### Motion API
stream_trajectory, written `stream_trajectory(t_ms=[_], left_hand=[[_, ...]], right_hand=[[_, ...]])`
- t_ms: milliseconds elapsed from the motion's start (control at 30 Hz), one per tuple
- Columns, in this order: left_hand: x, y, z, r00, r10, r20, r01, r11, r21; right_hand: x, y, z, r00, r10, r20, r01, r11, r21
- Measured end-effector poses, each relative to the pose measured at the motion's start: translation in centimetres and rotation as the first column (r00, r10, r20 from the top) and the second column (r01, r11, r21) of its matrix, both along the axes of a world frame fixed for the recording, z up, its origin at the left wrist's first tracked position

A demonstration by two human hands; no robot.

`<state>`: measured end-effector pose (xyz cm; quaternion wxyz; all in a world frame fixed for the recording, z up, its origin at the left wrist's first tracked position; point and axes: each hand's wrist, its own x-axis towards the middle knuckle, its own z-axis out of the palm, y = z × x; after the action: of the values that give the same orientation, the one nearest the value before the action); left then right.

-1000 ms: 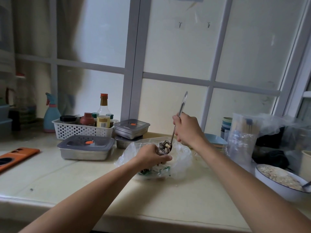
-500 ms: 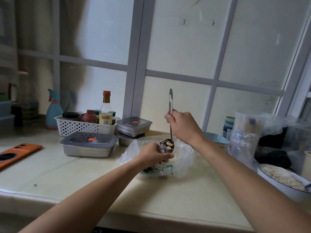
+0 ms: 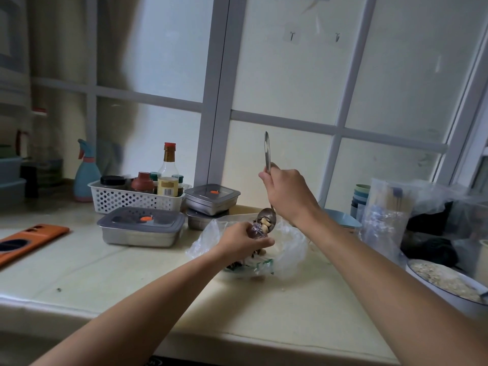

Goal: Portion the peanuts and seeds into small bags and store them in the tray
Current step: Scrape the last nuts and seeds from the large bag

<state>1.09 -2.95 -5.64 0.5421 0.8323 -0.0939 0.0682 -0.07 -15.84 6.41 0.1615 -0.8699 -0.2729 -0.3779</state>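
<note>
We find the person at a pale counter [image 3: 105, 273] below a frosted window.

**Hands.** The right hand [image 3: 286, 192] is closed round the handle of a metal spoon [image 3: 267, 154]. The spoon stands nearly upright, handle end up and bowl down. The left hand [image 3: 244, 240] has its fingers curled round a small bag [image 3: 255, 230] of clear plastic, gripping it just under the spoon's bowl.

**Task material.** The spoon's bowl carries peanuts and seeds [image 3: 264, 223], pale kernels with darker pieces among them. Its lip meets the mouth of the small bag. We cannot tell whether it touches the film or sits inside it. The fingers hide most of the bag's contents.

Beneath both hands a large plastic bag [image 3: 290, 247] lies crumpled open on the counter. More of the dark and pale mix shows at its base under the left hand. A green-marked edge shows there too, and we cannot tell what it belongs to.

**Surroundings.**
- To the left stands a steel container [image 3: 141, 233] with a grey lid and an orange tab.
- Behind it are two smaller lidded containers [image 3: 212, 198], one stacked on the other.
- A white perforated basket [image 3: 132, 200] holds jars and a red-capped bottle [image 3: 168, 170].
- A blue spray bottle [image 3: 85, 178] stands just beside the basket.
- An orange object [image 3: 29, 239] lies at the left edge.
- At the right we record a white bowl [image 3: 422, 282] of pale grain, a stack of cups [image 3: 360, 195] and several clear bags [image 3: 385, 215].
</note>
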Motion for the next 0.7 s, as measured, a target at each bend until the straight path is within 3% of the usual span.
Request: stream_trajectory(t_ms=[200,367,500,700], left_hand=[[0.1,-0.03,0.21,0.997,0.054,0.051,-0.053,0.999,-0.005],[0.17,0.39,0.1,0.993,0.071,0.092,-0.074,0.997,0.03],[0.32,0.28,0.32,0.992,0.094,0.09,-0.097,0.995,0.031],[-0.25,0.23,0.52,0.992,0.081,0.097,-0.084,0.996,0.025]], right_hand=[[-0.46,-0.2,0.45,0.994,0.09,-0.056,-0.093,0.995,-0.036],[-0.63,-0.4,0.93,0.993,0.116,0.025,-0.115,0.993,-0.021],[-0.93,-0.41,0.85,0.987,0.156,-0.037,-0.158,0.986,-0.06],[-0.82,-0.77,0.81,0.988,0.133,0.08,-0.131,0.991,-0.033]])
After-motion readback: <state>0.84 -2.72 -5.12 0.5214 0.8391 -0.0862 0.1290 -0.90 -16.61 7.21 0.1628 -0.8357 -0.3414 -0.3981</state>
